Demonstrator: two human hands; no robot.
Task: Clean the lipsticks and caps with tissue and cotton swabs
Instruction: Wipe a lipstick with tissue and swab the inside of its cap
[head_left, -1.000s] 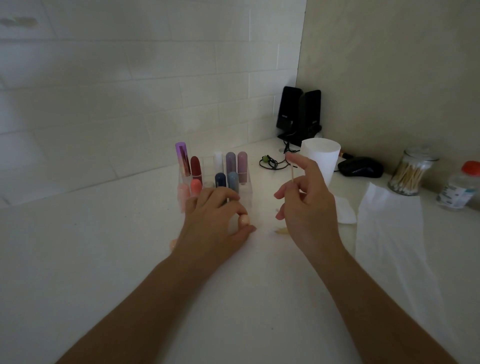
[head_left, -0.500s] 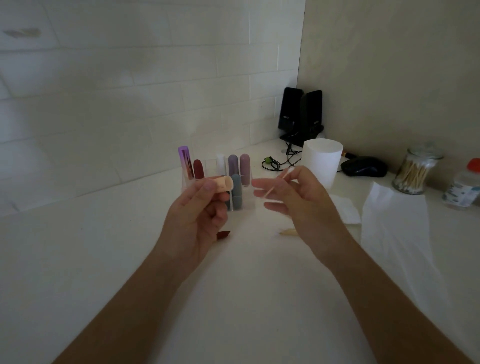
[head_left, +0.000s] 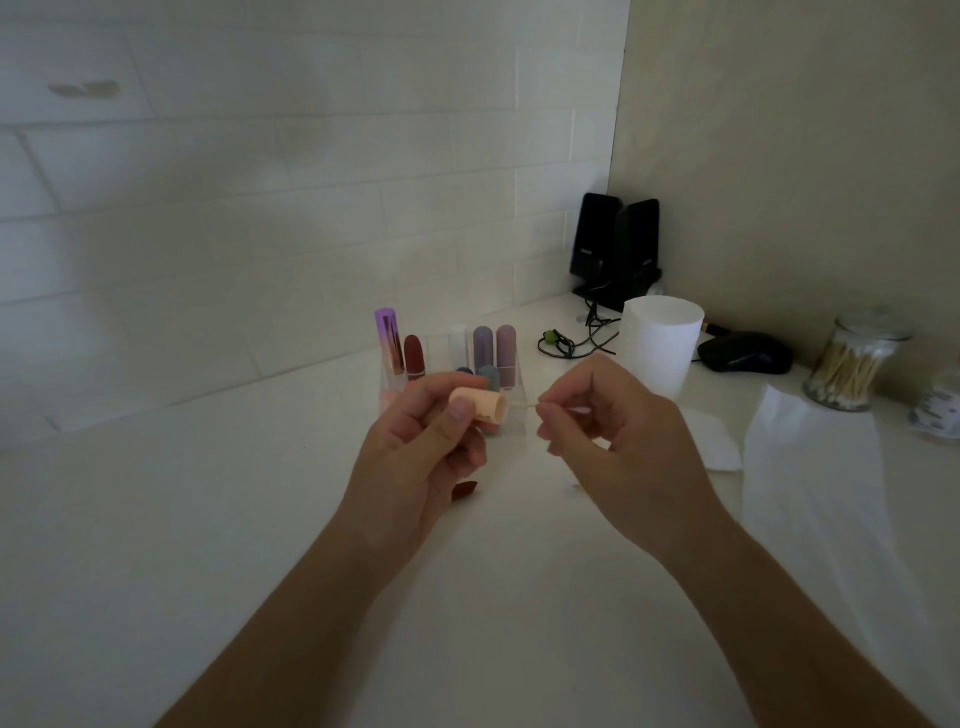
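Cap (head_left: 480, 406), peach, clamped sideways in the left grip (head_left: 415, 457), mouth facing right! Right grip (head_left: 613, 436) pinches one cotton swab (head_left: 523, 404), and its tip has just closed in on the cap's mouth, so inside swabbing looks ready to start. Behind, at least seven lipsticks (head_left: 482, 345) upright; one swab jar (head_left: 844, 369), one long tissue (head_left: 810, 467) on the surface (head_left: 208, 519).

White tabletop (head_left: 208, 545) in wall corner: clear holder (head_left: 514, 418) of lipsticks (head_left: 414, 353) mid-back, white cup (head_left: 660, 343) to its right, black speakers (head_left: 615, 249) and cable (head_left: 576, 338) in the corner, black mouse (head_left: 745, 353), glass jar (head_left: 872, 332) of cotton swabs (head_left: 844, 371), small bottle (head_left: 940, 405) at right edge, long tissue sheet (head_left: 821, 493) nearer.
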